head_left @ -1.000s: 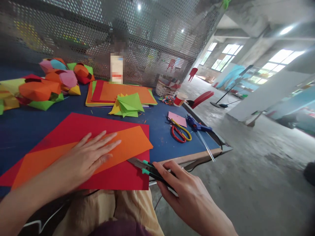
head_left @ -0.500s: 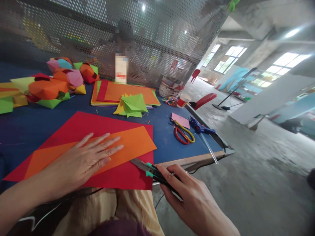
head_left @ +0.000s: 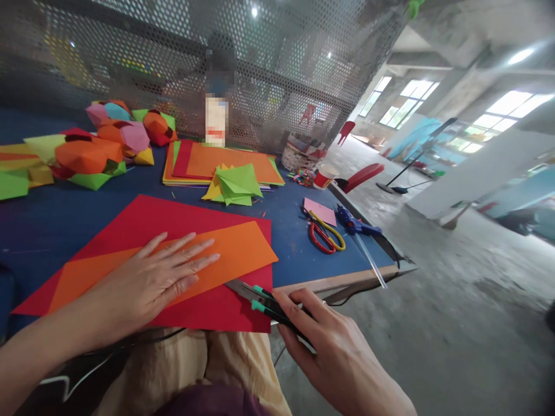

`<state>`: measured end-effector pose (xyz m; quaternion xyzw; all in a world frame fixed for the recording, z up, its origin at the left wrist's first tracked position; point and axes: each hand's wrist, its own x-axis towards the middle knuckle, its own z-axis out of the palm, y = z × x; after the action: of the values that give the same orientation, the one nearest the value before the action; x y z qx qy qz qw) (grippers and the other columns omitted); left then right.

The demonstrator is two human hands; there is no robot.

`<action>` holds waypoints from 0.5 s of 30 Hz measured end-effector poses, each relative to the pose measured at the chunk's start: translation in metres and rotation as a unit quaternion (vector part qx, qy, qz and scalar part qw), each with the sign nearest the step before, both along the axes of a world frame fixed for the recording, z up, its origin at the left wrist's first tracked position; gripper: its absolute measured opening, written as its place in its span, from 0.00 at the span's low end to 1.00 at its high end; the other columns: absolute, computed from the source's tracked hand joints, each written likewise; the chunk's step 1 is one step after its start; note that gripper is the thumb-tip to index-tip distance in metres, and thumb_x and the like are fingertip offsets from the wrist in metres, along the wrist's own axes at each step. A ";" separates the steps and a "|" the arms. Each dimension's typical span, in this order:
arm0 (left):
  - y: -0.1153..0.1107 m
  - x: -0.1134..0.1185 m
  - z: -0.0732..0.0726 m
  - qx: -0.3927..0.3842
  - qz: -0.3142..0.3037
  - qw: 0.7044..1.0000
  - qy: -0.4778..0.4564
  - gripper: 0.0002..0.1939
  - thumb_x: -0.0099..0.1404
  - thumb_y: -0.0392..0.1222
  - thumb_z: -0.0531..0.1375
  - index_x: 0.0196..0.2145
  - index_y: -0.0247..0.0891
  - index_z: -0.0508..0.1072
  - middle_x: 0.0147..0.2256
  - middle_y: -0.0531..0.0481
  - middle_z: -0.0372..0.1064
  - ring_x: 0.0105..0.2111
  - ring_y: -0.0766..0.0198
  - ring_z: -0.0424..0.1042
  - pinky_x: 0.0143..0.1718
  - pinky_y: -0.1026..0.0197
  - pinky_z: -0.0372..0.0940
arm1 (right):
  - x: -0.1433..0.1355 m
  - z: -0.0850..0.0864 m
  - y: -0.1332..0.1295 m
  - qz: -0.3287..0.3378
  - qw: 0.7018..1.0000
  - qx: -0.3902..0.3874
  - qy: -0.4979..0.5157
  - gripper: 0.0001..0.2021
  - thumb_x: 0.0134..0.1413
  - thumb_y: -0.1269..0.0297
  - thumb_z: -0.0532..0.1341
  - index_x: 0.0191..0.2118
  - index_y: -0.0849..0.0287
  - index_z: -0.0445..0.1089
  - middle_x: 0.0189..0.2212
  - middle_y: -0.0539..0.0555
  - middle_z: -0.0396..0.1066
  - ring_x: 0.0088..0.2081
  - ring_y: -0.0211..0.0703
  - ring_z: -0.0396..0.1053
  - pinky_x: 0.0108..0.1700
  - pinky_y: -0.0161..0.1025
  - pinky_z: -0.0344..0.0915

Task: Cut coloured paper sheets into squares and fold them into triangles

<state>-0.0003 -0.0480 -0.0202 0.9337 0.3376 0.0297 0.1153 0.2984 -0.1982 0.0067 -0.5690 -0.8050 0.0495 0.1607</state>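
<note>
Your left hand (head_left: 150, 280) lies flat, fingers spread, palm down on the orange paper sheet (head_left: 173, 263), pinning it against the larger red paper sheet (head_left: 182, 216) underneath. Both sheets sit on the blue table top (head_left: 52, 219), right at the near edge in front of you. Your right hand (head_left: 333, 352) is curled around the black utility knife with green buttons (head_left: 264, 300), gripping its handle. The silver blade points left and meets the lower edge of the orange sheet, just past your left fingertips. The knife body lies over the red sheet's near right corner, at the table's wooden edge (head_left: 338, 281).

Further out on the right, red-handled and yellow-handled scissors (head_left: 323, 234) lie side by side, touching a small pink paper piece (head_left: 319, 211). Just beside them is a blue glue gun (head_left: 355, 225) with a clear glue stick poking toward the table edge. Toward the back you have a stack of coloured paper sheets (head_left: 229, 162), orange on top, with folded green and yellow paper shapes (head_left: 234, 185) resting on its front. A red and white paper cup (head_left: 323, 175) stands near the far right corner. Folded paper models (head_left: 104, 147) in orange, pink and green are heaped at the back left. A perforated metal screen (head_left: 173, 69) rises behind the table.
</note>
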 end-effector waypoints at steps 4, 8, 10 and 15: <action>0.001 0.001 -0.003 0.015 -0.007 1.000 -0.021 0.25 0.77 0.59 0.38 0.69 0.69 0.54 0.71 0.66 0.52 0.72 0.50 0.52 0.70 0.31 0.50 | -0.003 -0.001 -0.001 0.006 1.000 0.007 0.001 0.18 0.72 0.67 0.52 0.63 0.57 0.66 0.51 0.60 0.74 0.45 0.46 0.79 0.42 0.43 0.80; 0.001 0.000 -0.005 0.014 -0.010 0.999 -0.036 0.25 0.77 0.59 0.39 0.69 0.72 0.51 0.70 0.67 0.53 0.71 0.50 0.53 0.70 0.30 0.51 | -0.006 0.000 -0.002 0.007 1.000 0.012 0.000 0.18 0.72 0.66 0.53 0.63 0.58 0.66 0.51 0.61 0.74 0.43 0.46 0.79 0.40 0.42 0.80; 0.001 0.000 -0.006 0.016 -0.006 0.999 -0.040 0.25 0.77 0.60 0.39 0.69 0.73 0.50 0.70 0.67 0.53 0.71 0.49 0.53 0.69 0.30 0.51 | -0.008 0.000 -0.002 0.008 1.000 0.015 -0.002 0.18 0.72 0.66 0.53 0.63 0.58 0.66 0.51 0.61 0.74 0.43 0.45 0.79 0.40 0.42 0.80; 0.002 -0.004 -0.008 0.024 -0.005 0.998 -0.050 0.24 0.78 0.59 0.40 0.68 0.72 0.52 0.70 0.66 0.54 0.71 0.52 0.54 0.70 0.33 0.50 | -0.013 -0.002 -0.004 0.007 0.999 0.024 -0.022 0.19 0.72 0.66 0.52 0.63 0.60 0.67 0.50 0.62 0.75 0.41 0.46 0.80 0.37 0.42 0.80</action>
<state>-0.0040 -0.0462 -0.0287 0.9354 0.3257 0.0837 0.1094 0.2855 -0.2018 0.0046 -0.5603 -0.8132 0.0192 0.1562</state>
